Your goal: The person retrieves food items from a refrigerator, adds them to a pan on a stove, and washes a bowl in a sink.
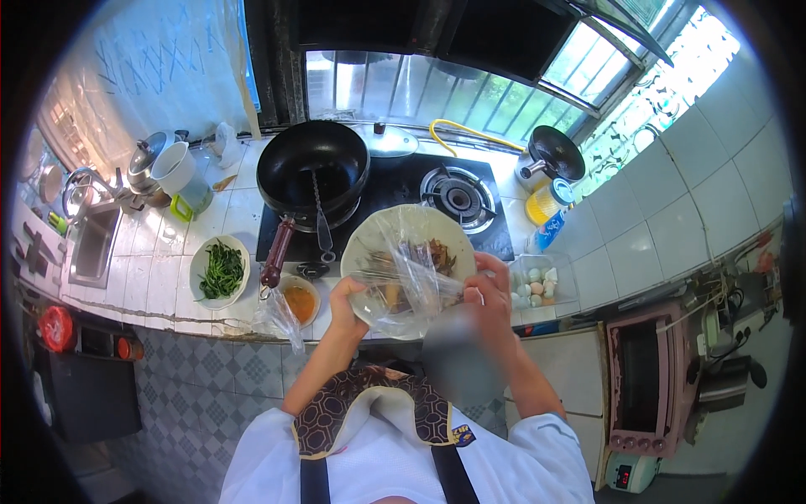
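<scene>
A pale plate [368,236] of cooked food [441,255] is held up in front of the stove's near edge. Clear plastic wrap [409,277] stretches over it, gathered in creases towards the right. My left hand [349,309] grips the plate's left rim, thumb on top. On the right side, my right hand [491,293] has its fingers on the plate's rim and the bunched wrap; a blurred grey patch hides part of the wrist. Behind the plate stands a black wok [302,164] with a metal spatula [320,214] resting in it.
A bowl of leafy greens [221,271] and a small bowl of orange liquid [299,303] stand left on the tiled counter. Crumpled clear plastic [280,321] hangs over the front edge. Eggs in a clear box [538,286] sit right, near a yellow jar [546,201]. The wok handle [277,255] points towards me.
</scene>
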### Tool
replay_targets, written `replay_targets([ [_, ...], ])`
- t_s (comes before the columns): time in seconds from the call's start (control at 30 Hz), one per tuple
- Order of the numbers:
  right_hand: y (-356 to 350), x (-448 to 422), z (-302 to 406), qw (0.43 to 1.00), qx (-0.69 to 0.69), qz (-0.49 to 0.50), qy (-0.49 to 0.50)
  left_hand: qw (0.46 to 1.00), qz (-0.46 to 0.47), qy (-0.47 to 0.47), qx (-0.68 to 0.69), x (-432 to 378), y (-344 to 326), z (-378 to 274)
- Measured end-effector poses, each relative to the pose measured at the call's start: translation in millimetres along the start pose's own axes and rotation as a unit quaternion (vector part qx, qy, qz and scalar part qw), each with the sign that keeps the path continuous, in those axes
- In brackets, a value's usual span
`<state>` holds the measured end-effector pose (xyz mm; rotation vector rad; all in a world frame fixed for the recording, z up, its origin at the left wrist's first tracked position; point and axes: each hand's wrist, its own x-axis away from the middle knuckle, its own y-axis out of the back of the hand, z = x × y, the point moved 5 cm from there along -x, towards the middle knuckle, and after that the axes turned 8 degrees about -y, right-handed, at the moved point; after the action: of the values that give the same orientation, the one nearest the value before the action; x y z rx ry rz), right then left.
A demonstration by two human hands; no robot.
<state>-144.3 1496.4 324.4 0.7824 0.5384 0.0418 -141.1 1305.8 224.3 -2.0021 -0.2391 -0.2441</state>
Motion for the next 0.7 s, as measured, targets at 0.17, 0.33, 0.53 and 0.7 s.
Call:
replay_targets([
  [0.17,-19,26,14,0.985,-0.108,-0.060,-0.124,0.996,-0.053,-0.020,0.066,-10,-2,9],
  [0.33,-59,40,36,0.975,-0.165,-0.135,-0.055,0.983,-0.031,-0.075,0.164,-23,-10,11],
  [0.53,-70,25,52,0.995,-0.051,-0.085,0.025,0.967,-0.104,-0.218,0.076,-19,-34,-8],
  [0.7,-41,-49,73,0.977,-0.133,-0.115,0.117,0.940,-0.052,-0.334,0.055,-14,-44,-32],
])
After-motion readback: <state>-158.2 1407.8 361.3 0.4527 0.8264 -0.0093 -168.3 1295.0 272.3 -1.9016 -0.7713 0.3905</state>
